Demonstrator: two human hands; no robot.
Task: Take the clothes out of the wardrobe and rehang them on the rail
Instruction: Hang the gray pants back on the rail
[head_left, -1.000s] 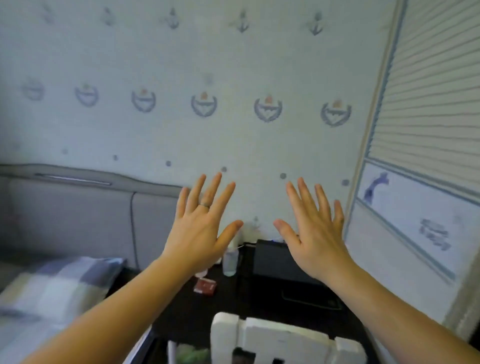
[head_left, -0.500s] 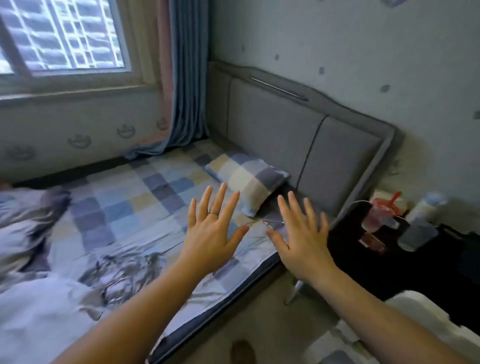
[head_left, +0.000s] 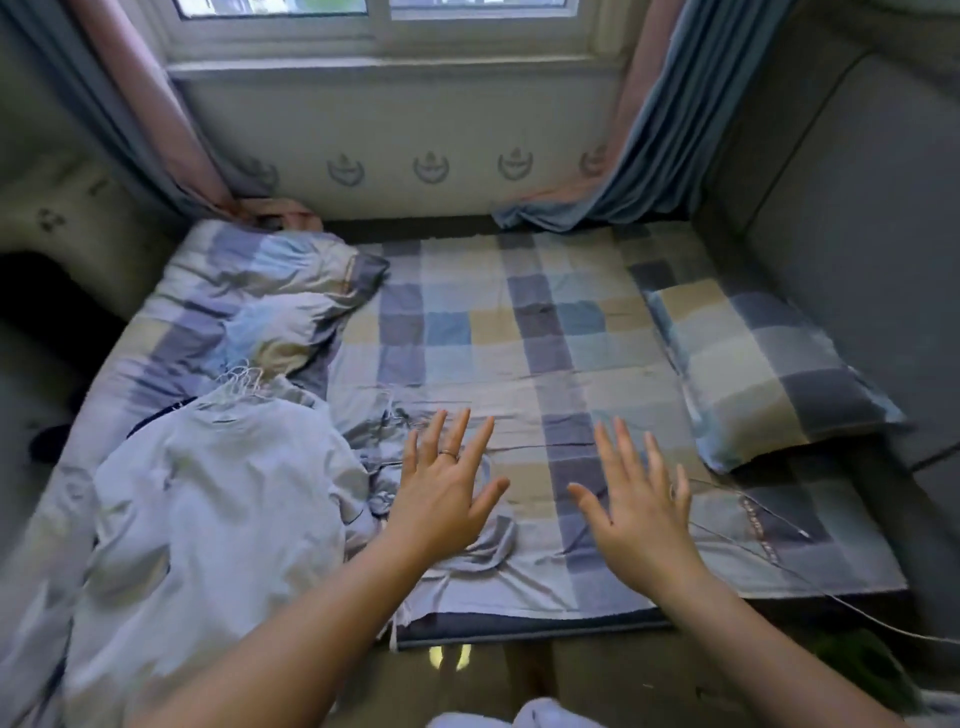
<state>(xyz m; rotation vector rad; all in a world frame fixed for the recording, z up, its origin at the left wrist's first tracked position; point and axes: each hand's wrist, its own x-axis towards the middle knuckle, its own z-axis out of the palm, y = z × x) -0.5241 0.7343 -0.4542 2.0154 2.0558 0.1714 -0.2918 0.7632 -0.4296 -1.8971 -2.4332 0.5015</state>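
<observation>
From the head view, both hands are spread flat with fingers splayed, holding nothing: the left hand hovers over the rumpled edge of the clothes, the right hand is over bare bedsheet just beside it. The clothes are a pale pile lying on the left half of the bed, and a bunch of thin white wire hangers pokes out at the top of the pile, so these look like garments already off the wardrobe and waiting to be rehung. Neither wardrobe nor rail is in the shot, so no telling how far they have to be carried. Biggest risk, probably: those hanger hooks look bunched together, so grabbing one garment could drag the whole lot or pop shirts off their hangers. There's also a thin cable trailing across the sheet near the right hand that could snag. The surface is a soft checked sheet with a matching pillow on the right and a bunched duvet at top left. The bed sits under a window with blue and pink curtains, with a padded grey headboard on the right.
</observation>
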